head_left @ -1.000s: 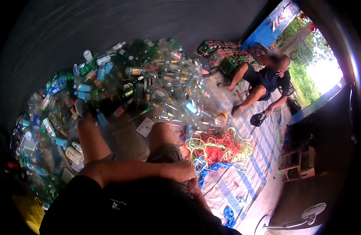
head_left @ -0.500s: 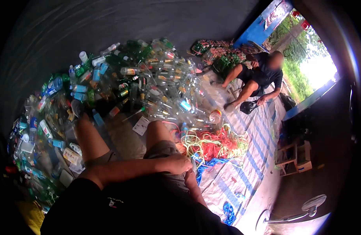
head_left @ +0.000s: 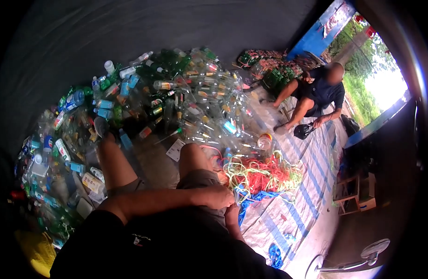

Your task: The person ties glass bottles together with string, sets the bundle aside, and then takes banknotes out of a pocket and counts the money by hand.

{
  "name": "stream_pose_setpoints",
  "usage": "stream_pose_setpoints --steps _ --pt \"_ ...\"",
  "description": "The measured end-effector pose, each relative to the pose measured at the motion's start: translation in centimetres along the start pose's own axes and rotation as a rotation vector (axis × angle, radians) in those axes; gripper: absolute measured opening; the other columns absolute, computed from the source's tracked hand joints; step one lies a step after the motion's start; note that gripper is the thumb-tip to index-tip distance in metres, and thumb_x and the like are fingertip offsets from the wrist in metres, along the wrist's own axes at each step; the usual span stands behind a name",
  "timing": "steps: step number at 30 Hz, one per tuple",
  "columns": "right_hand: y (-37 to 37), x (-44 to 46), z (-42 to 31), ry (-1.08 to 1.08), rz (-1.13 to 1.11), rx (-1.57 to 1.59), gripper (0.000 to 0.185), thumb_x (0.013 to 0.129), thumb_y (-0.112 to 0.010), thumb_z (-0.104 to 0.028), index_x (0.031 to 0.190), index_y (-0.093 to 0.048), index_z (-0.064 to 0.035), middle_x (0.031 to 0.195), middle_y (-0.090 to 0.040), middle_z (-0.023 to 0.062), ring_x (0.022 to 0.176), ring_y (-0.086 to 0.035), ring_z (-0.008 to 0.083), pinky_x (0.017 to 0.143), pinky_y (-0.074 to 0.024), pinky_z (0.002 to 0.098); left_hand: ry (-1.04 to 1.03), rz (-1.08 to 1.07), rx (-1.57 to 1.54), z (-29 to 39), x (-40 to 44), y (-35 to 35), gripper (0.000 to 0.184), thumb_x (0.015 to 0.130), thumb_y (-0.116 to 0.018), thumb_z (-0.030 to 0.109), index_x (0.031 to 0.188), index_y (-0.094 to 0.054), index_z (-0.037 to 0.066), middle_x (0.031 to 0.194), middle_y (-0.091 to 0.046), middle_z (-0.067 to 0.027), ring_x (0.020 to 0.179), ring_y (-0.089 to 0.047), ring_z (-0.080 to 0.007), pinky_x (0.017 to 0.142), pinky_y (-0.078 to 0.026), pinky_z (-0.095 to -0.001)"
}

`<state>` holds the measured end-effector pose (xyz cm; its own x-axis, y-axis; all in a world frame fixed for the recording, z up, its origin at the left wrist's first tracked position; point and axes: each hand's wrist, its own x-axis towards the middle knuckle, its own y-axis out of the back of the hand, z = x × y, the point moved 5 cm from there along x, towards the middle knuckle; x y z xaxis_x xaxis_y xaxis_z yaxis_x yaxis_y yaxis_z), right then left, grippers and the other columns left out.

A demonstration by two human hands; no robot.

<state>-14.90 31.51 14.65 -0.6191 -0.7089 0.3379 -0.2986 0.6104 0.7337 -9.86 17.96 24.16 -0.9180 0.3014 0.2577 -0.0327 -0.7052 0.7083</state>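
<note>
My left hand (head_left: 219,197) is closed, its forearm reaching across my lap. Just below it, my right hand (head_left: 232,215) has its fingers curled in close to the left one. Whatever lies between them is too small or hidden to name. Right beside both hands is a tangled heap of red and yellow-green plastic string (head_left: 265,174), with a blue strip (head_left: 251,200) along its near edge. A white printed card (head_left: 175,149) rests by my knee.
A large pile of plastic bottles (head_left: 195,97) spreads in front and to the left. Another person (head_left: 321,93) sits by the doorway holding a black bag (head_left: 304,130). A striped sheet (head_left: 311,172) covers the floor. A fan (head_left: 375,249) and a wooden stool (head_left: 348,195) stand at right.
The whole view has shifted slightly, so everything appears a little further right. My hands remain together in nearly the same pose, the left fist turned slightly.
</note>
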Motion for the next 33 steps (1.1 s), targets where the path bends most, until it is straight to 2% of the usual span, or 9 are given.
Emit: stream_pose_setpoints --steps 6,8,12,14,18,22,26,29,33 --pt "-1.0 -0.1 1.2 -0.055 0.043 0.079 0.025 0.095 -0.044 -0.011 0.108 -0.063 0.0021 0.096 -0.064 0.0291 0.091 -0.061 0.0471 0.073 -0.0496 0.0470 0.041 -0.012 -0.217 -3.1 1.3 0.6 0.016 0.082 -0.058 0.016 0.086 -0.067 0.004 0.090 -0.070 -0.0167 0.088 -0.068 -0.0351 0.075 -0.052 -0.0451" --pt "0.5 0.7 -1.0 -0.265 -0.059 0.180 0.031 0.099 -0.037 -0.013 0.110 -0.062 0.0026 0.101 -0.063 0.0295 0.093 -0.060 0.0472 0.076 -0.0492 0.0466 0.162 0.241 0.026 -7.8 2.0 0.0 0.018 0.082 -0.056 0.013 0.093 -0.067 0.005 0.092 -0.070 -0.0157 0.090 -0.067 -0.0349 0.077 -0.052 -0.0464" --pt "0.6 1.0 -1.3 -0.027 -0.072 -0.078 0.030 0.084 -0.044 0.002 0.110 -0.061 0.0004 0.103 -0.063 0.0270 0.093 -0.060 0.0466 0.078 -0.0490 0.0491 0.090 0.133 0.152 -11.9 3.0 -3.4 0.023 0.082 -0.052 0.014 0.094 -0.070 0.007 0.093 -0.071 -0.0142 0.091 -0.068 -0.0325 0.080 -0.051 -0.0456" --pt "0.7 0.9 -1.2 -0.091 -0.059 -0.075 0.035 0.077 -0.045 0.007 0.107 -0.061 0.0000 0.099 -0.063 0.0255 0.092 -0.060 0.0464 0.079 -0.0490 0.0497 0.256 -0.507 0.147 -9.8 3.3 -2.8 0.033 0.086 -0.047 0.015 0.109 -0.069 0.011 0.104 -0.070 -0.0153 0.104 -0.065 -0.0325 0.087 -0.050 -0.0447" --pt "-0.2 0.9 0.9 -0.110 -0.122 -0.115 0.039 0.077 -0.044 0.009 0.111 -0.061 -0.0003 0.103 -0.064 0.0249 0.097 -0.062 0.0446 0.083 -0.0506 0.0461 0.251 -0.469 0.187 -11.7 3.2 -4.8 0.035 0.085 -0.048 0.017 0.111 -0.071 0.015 0.105 -0.071 -0.0146 0.099 -0.067 -0.0318 0.085 -0.050 -0.0455" --pt "-1.1 2.4 1.2 -0.131 -0.278 0.120 0.043 0.080 -0.043 0.008 0.116 -0.065 -0.0016 0.110 -0.066 0.0252 0.107 -0.064 0.0382 0.089 -0.0509 0.0389 0.180 -0.250 0.016 -12.0 3.0 -3.9 0.021 0.075 -0.055 0.015 0.078 -0.073 0.005 0.082 -0.070 -0.0128 0.083 -0.067 -0.0303 0.072 -0.052 -0.0423" --pt "-2.0 2.5 2.6 -0.296 -0.420 0.054 0.037 0.085 -0.041 0.005 0.113 -0.064 0.0018 0.107 -0.066 0.0264 0.106 -0.063 0.0402 0.089 -0.0497 0.0415 0.274 -0.245 0.125 -12.2 3.3 -3.2 0.018 0.075 -0.057 0.012 0.080 -0.072 0.003 0.086 -0.070 -0.0153 0.083 -0.067 -0.0316 0.071 -0.052 -0.0434" --pt "-2.3 3.3 2.2 -0.068 -0.280 0.301 0.036 0.080 -0.042 0.009 0.111 -0.058 0.0038 0.103 -0.063 0.0295 0.101 -0.057 0.0502 0.085 -0.0486 0.0495 0.372 -0.139 0.010 -14.5 3.3 -4.4 0.021 0.073 -0.057 0.012 0.084 -0.072 0.002 0.090 -0.071 -0.0174 0.087 -0.068 -0.0328 0.075 -0.052 -0.0436" --pt "-2.8 2.2 3.2 -0.091 -0.183 0.176 0.038 0.078 -0.045 0.007 0.114 -0.056 0.0017 0.103 -0.063 0.0298 0.101 -0.057 0.0512 0.084 -0.0479 0.0526 0.259 -0.297 0.157 -13.9 3.7 -4.4 0.020 0.071 -0.057 0.010 0.080 -0.072 0.000 0.085 -0.070 -0.0181 0.087 -0.068 -0.0327 0.075 -0.053 -0.0423"
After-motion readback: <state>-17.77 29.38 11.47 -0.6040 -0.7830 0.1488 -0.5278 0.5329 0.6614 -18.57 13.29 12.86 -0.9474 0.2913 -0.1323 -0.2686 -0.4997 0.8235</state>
